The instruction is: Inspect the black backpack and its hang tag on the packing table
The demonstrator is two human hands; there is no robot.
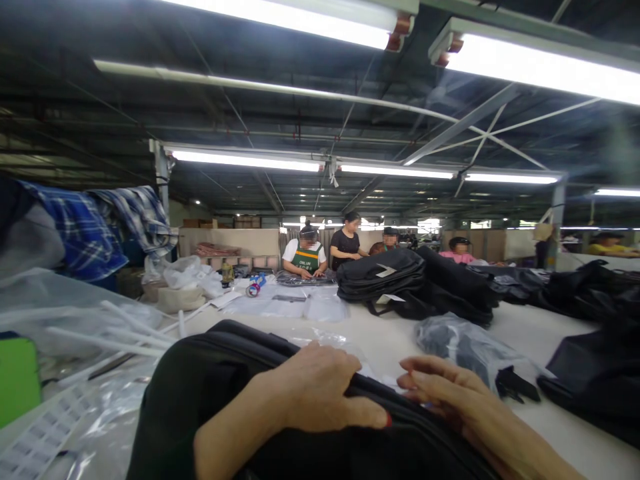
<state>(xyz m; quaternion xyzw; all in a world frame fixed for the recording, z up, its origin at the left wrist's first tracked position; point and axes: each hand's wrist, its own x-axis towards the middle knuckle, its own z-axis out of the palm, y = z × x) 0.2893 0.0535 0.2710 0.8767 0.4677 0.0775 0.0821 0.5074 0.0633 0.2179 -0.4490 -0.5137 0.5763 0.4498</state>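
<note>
In the head view, a black bag [210, 393] is seen lying on the white table [525, 327] at the bottom of the frame, directly below the camera. Its long axis is run from the lower right toward the upper left, with its rounded far end pointed up and left, toward the plastic-wrapped white rods [120, 327]. A seamed edge is carried along its top side.

The left hand [320, 390] is laid palm down on the bag's upper edge, fingers curled loosely over the seam and the thumb stretched out along it; the bag is pressed rather than gripped. The right hand [445, 393] is placed just beside it, to the right, fingers bent and close together at the same edge; whether anything is pinched between them cannot be told.

Beyond the hands, a clear plastic bag [460, 343] with dark contents is seen near the right hand, with a black buckle [515, 385] beside it. A stack of black bags [385, 277] is piled further back on the table. Other people [307, 253] are seen at the table's far end.
</note>
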